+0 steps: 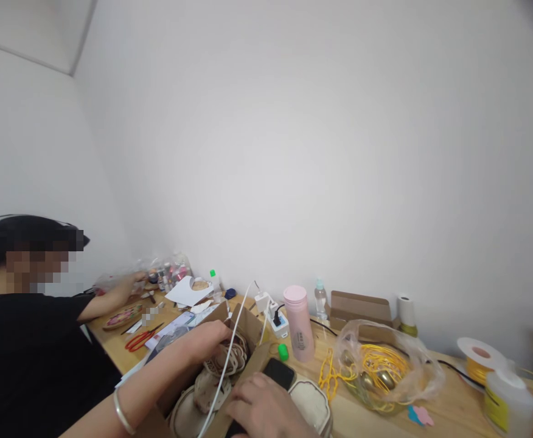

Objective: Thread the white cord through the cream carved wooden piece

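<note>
An open cardboard box (254, 328) stands at the table's near edge, filled with pale lacy cut-out pieces (224, 360). My left hand (205, 342), a silver bracelet on its wrist, reaches into the box with fingers curled over those pieces. What the fingers hold is hidden. My right hand (266, 409) lies over the box's near flap with fingers bent round its edge. A black phone (279, 371) lies just beyond that hand. A white cable (232, 347) runs across the box.
A person in a black shirt sits at the left, one hand (127, 286) among small bottles. On the wooden table (453, 407) are red scissors (141, 339), a power strip (279, 323), a pink tumbler (299, 322), a bag of yellow wire (383, 365) and a white bottle (509, 398).
</note>
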`<state>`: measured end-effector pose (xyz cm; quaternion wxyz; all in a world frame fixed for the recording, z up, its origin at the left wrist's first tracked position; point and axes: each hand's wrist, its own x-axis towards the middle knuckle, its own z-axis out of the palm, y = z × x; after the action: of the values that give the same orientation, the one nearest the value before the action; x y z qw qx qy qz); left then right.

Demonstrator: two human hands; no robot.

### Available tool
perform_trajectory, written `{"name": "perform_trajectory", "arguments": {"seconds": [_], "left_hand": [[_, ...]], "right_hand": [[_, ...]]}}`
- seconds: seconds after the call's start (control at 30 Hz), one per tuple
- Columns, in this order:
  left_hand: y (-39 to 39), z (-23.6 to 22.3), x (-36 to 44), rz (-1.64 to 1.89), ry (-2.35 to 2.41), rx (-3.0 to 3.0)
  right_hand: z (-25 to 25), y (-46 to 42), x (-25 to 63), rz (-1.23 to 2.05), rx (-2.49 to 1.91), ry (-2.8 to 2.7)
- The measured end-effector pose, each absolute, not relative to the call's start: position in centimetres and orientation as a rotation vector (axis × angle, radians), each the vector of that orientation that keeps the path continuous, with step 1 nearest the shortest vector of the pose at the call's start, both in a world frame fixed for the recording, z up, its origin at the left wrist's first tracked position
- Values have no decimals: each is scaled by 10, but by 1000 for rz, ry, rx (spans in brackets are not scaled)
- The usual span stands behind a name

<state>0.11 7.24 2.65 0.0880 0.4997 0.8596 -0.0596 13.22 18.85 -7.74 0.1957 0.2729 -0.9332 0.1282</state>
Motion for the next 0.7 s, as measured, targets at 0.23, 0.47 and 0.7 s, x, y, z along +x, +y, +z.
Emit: {"name": "perform_trajectory", "arguments": {"seconds": [0.23,0.47,0.7], "left_hand": [[70,27,5,-237,2646,1515],[67,31,7,-222,2573,1591],[67,23,0,-308,2583,1579]], "right_hand": [[-75,189,133,303,782,-2624],[-73,190,133,231,801,-2631],[-79,189,131,247,777,-2597]]}}
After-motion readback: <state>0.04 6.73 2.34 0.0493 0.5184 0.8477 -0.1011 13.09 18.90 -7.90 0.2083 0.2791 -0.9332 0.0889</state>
